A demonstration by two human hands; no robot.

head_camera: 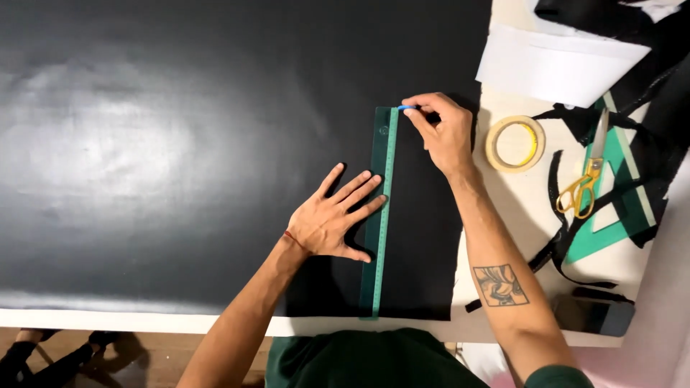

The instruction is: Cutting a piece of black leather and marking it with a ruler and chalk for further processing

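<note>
Left hand [332,224] flat, fingers spread, pinned ruler [379,215] on black sheet [180,144]. Right hand [442,133] pinched blue marker [410,108] at ruler's far end; I saw no line drawn yet.

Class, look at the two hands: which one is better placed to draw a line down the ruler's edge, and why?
The right hand. It holds a blue pen at the top of the green ruler, against its right edge. The left hand lies flat, fingers on the ruler, over the black sheet.
</note>
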